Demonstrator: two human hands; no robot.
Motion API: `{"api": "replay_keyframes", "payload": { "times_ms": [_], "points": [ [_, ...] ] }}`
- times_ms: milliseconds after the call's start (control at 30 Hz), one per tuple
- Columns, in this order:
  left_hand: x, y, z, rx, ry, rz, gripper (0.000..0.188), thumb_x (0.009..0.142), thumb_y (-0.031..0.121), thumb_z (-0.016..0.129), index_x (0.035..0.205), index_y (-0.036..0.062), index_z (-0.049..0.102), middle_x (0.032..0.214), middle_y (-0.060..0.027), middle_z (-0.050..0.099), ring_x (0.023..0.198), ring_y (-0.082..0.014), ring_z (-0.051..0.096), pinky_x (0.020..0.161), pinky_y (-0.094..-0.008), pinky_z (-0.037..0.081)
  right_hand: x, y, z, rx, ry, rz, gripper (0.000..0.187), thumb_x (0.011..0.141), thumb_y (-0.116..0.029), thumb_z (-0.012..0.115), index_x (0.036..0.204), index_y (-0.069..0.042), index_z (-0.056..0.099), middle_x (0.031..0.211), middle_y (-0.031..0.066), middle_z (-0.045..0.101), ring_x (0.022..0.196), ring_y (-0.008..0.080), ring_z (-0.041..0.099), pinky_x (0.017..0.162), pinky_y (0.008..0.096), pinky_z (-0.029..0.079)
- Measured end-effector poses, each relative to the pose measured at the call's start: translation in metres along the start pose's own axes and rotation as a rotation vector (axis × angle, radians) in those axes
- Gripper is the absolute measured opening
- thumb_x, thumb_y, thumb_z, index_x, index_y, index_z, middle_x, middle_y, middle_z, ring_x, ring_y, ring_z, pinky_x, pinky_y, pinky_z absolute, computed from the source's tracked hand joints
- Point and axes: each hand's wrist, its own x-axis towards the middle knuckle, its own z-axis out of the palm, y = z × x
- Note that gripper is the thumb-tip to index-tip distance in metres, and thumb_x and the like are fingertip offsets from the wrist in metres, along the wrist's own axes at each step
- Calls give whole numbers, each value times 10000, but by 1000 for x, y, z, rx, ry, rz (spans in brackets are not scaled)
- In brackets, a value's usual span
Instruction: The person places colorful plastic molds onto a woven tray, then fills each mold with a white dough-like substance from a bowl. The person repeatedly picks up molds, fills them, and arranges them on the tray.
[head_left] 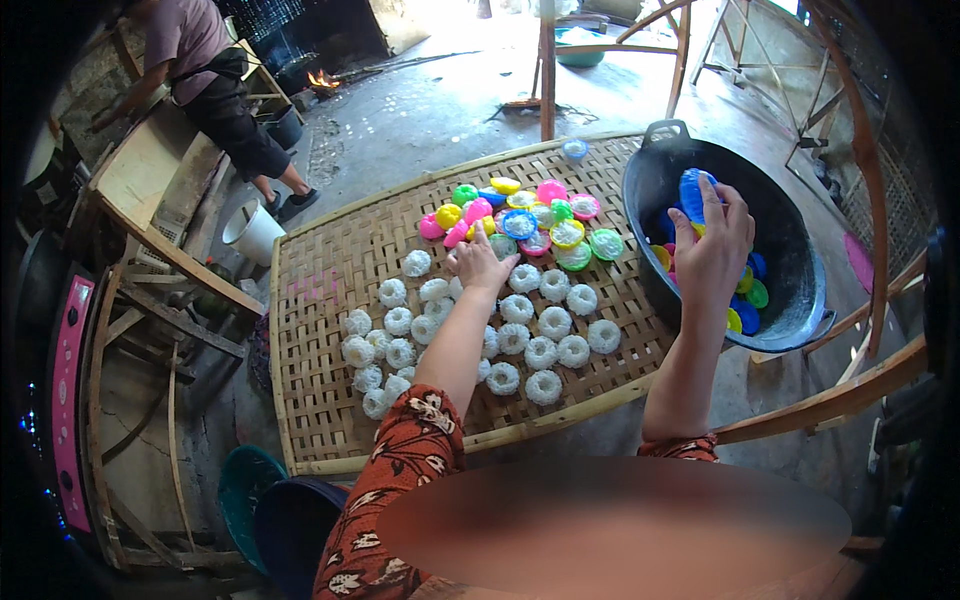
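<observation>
Right hand (722,235) grips a ridged blue plastic mould (693,192) above the round black basin (795,240), right of the woven bamboo tray (320,255). Left hand (478,265), fingers spread, grip unclear, at small multicoloured plastic moulds (551,190), some white-filled, toward tray's far edge.

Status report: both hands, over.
Right hand: gripping blue molds over black tub. Left hand: at colorful molds on woven tray. White rings beneath left forearm.

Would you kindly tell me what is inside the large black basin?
Blue, yellow and green cups lie inside the basin; whatever sits behind the right hand or beneath the cups is covered.
</observation>
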Motion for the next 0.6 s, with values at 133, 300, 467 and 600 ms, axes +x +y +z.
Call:
{"api": "replay_keyframes", "payload": {
  "times_ms": [133,300,467,600],
  "points": [
    [-8,-9,-16,-101,130,-25,928,669,585,667,1365,99,293,1080,-80,615,1005,-279,553,911,-470,312,-24,-12,28,474,-168,103,365,750,-158,712,1085,-52,615,1021,106,583,830,195,576,686,313,493],
    [-24,-15,-31,-563,257,278,908,697,613,634,1345,77,291,961,-90,669,1021,-263,563,930,-466,295,-68,-65,121,870,-899,533,528,796,-366,666,1119,42,578,893,146,648,762,192,635,675,326,506],
    [-21,-27,-28,-631,273,420,942,691,534,704,1380,93,237,1045,-133,648,1043,-275,571,947,-444,332,-80,-82,161,1530,-1069,980,359,839,-190,649,1124,11,565,892,62,625,756,125,608,640,249,519],
    [2,-55,-16,-999,134,506,847,728,504,692,1370,102,313,1094,-148,617,1022,-292,577,957,-382,377,-86,-89,172,1403,-868,573,433,766,-116,717,1151,2,558,880,52,623,702,103,592,605,238,492]
  ]
}}
